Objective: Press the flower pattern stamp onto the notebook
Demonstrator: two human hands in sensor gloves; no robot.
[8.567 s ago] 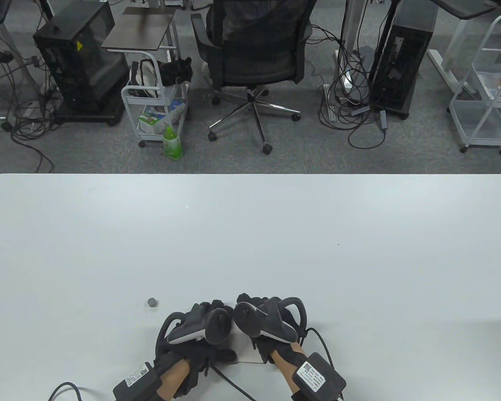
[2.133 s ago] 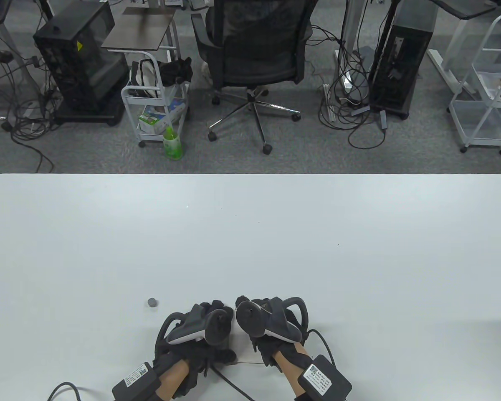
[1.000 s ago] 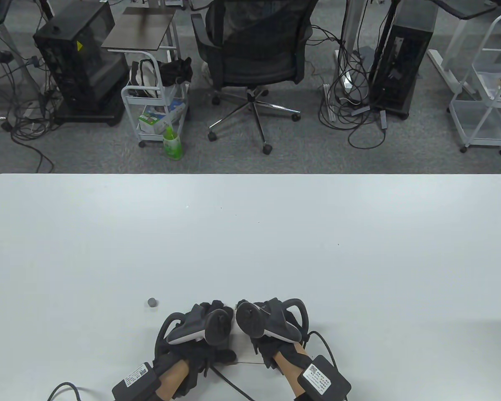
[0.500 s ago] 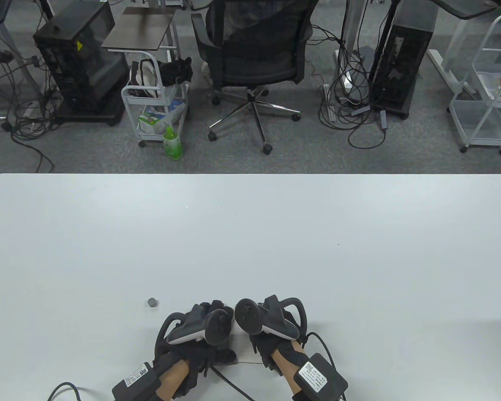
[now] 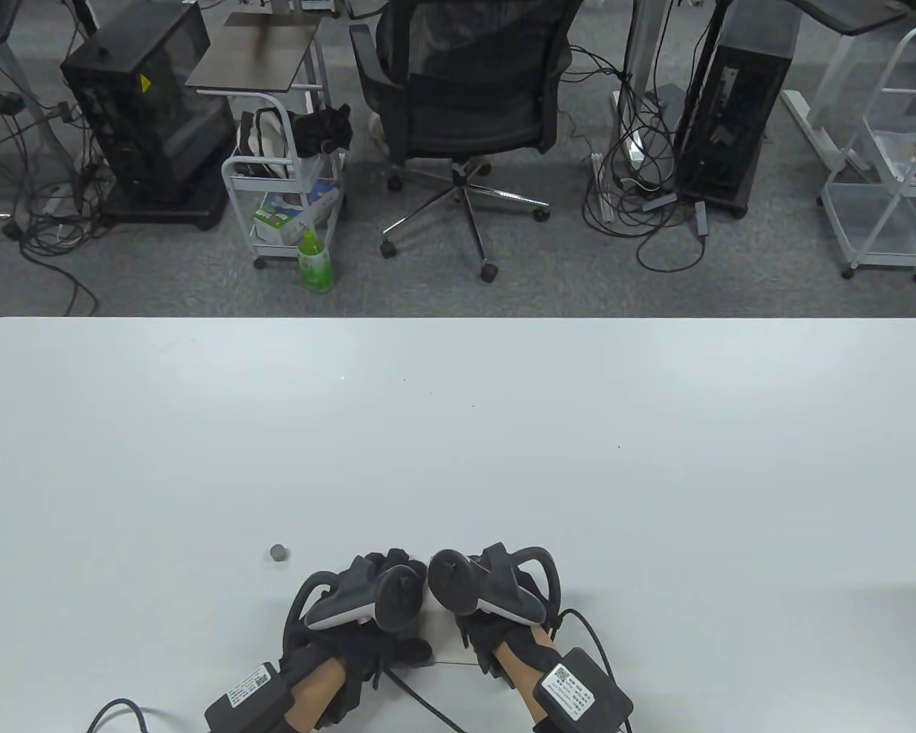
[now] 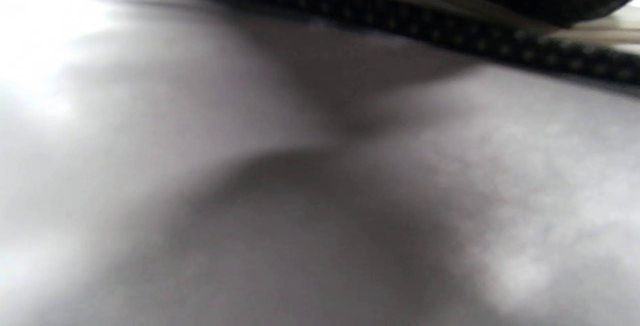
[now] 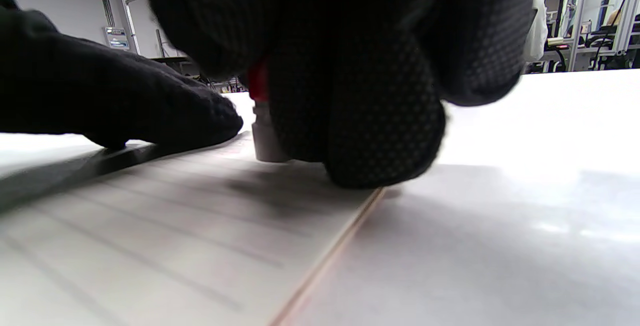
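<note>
Stamping step, press phase. The right hand (image 7: 320, 66) grips the stamp (image 7: 264, 131), fingers curled around its red-and-grey barrel, the base set down on the lined page of the notebook (image 7: 165, 231) near its right edge. The left hand (image 7: 100, 101) rests flat on the page beside the stamp, fingers extended, and seems to steady the notebook. In the table view both hands sit close together at the near edge of the table (image 5: 458, 427), hiding most of the notebook; a small grey cap (image 5: 278, 552) lies just left of them. Whether ink has transferred cannot be told. Judged next: lift the stamp straight up, without sliding, so the print does not smear.
</note>
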